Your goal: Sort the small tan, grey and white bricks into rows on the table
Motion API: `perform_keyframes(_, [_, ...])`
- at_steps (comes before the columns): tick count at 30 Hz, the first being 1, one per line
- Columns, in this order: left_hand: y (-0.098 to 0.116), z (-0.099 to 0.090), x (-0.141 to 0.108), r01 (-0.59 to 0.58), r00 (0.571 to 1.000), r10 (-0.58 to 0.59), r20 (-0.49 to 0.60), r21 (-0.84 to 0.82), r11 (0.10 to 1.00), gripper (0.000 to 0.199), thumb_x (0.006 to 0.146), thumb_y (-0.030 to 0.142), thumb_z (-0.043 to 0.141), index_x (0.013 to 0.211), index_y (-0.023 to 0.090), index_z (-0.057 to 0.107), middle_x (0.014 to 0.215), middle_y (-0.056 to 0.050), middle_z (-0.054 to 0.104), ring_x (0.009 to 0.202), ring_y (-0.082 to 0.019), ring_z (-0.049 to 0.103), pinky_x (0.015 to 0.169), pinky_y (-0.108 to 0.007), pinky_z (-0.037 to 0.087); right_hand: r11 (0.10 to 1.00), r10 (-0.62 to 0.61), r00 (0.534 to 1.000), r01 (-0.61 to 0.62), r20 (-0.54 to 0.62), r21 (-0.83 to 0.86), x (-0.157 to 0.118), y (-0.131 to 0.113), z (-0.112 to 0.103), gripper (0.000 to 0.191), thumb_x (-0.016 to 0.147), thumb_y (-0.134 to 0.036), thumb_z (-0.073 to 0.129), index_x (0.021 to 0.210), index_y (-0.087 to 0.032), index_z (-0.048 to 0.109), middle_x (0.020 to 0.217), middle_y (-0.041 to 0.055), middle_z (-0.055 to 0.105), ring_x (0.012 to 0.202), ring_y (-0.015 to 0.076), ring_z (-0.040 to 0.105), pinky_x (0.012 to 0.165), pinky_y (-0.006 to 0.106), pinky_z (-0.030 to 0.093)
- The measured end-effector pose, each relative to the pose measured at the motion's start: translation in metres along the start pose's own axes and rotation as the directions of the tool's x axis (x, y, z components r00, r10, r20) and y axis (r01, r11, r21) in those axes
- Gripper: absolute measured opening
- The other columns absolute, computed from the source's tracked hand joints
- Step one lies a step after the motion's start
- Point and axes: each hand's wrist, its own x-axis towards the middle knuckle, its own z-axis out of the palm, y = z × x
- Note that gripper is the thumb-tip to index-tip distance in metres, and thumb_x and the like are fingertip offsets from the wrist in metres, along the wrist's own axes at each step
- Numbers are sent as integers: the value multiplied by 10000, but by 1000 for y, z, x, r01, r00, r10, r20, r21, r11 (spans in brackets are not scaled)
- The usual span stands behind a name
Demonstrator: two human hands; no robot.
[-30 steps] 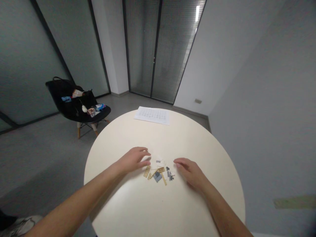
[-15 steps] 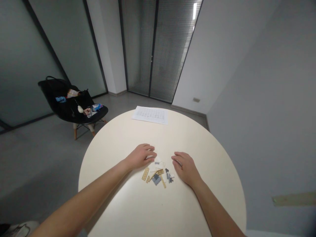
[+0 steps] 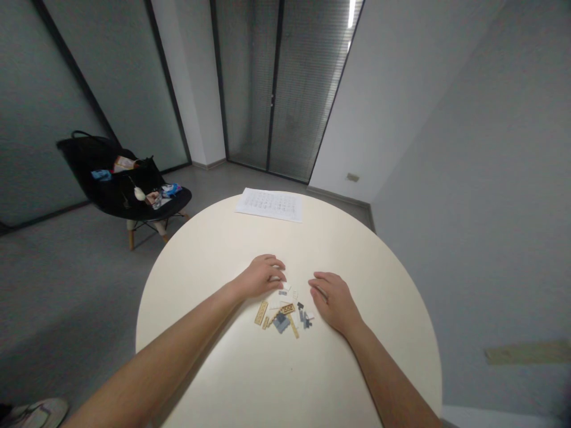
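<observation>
My left hand (image 3: 263, 276) hovers over or rests on the table just behind a small pile of building bricks, its fingers bent and apart, the fingertips beside a small white piece (image 3: 286, 286). On the pile's right side my right hand (image 3: 332, 300) lies on the table with fingers apart and nothing visible in them. Between the hands are a tan plate (image 3: 261, 312), a second tan plate (image 3: 288, 308), a grey plate (image 3: 281, 323), a narrow tan strip (image 3: 293, 327) and several small dark grey pieces (image 3: 303, 316). Small white pieces lie among them, hard to make out.
A printed paper sheet (image 3: 269, 205) lies at the far edge of the round white table (image 3: 214, 238). Left of the table stands a black chair (image 3: 98, 193) with a bag and small items on it. A wall (image 3: 473, 208) rises on the right.
My left hand has shifted slightly right and away from me, and the white piece by its fingertips shows more clearly. My right hand stays almost still. The view has tilted slightly.
</observation>
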Motion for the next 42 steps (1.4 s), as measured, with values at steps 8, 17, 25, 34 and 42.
perform_keyframes(8, [7, -2, 1, 106, 991, -117, -60, -160, 981, 141, 821, 339, 683, 795, 214, 743, 823, -42, 725, 927, -205, 635, 916, -330, 435, 1000, 26, 1000, -26, 4, 4, 3, -2, -1, 218, 873, -288, 534, 968, -240, 725, 1109, 93, 689, 1058, 256, 600, 987, 463, 418])
perform_keyframes(17, [9, 6, 2, 289, 940, -340, -20, -483, 827, 186, 791, 331, 680, 879, 191, 764, 858, -40, 738, 819, -185, 669, 767, -282, 509, 955, 121, 985, -151, 127, 257, 26, -22, -10, 194, 879, -343, 579, 950, -249, 733, 935, 42, 741, 896, 212, 643, 823, 359, 486])
perform_keyframes(25, [6, 12, 3, 282, 945, -328, 7, -528, 801, 196, 790, 334, 694, 891, 185, 772, 901, -57, 752, 849, -195, 684, 896, -341, 499, 906, 91, 984, -146, 153, 397, 35, -33, -1, 160, 860, -330, 606, 814, -244, 733, 815, 15, 727, 800, 177, 623, 768, 315, 467])
perform_keyframes(34, [6, 7, -2, 254, 954, -299, 8, -548, 797, 211, 818, 322, 665, 935, 169, 752, 920, -74, 747, 896, -198, 668, 880, -324, 484, 711, 393, 911, -385, 121, 589, 28, -1, 4, 204, 840, -380, 552, 769, -203, 625, 770, 19, 659, 776, 182, 603, 727, 298, 452])
perform_keyframes(42, [6, -4, -16, 259, 963, -261, 72, -522, 813, 179, 840, 299, 630, 939, 199, 741, 954, -46, 711, 895, -169, 643, 811, -263, 469, 617, 524, 837, -500, 158, 607, 20, 43, -26, 190, 770, -379, 590, 710, -201, 562, 631, 2, 634, 593, 144, 594, 588, 259, 452])
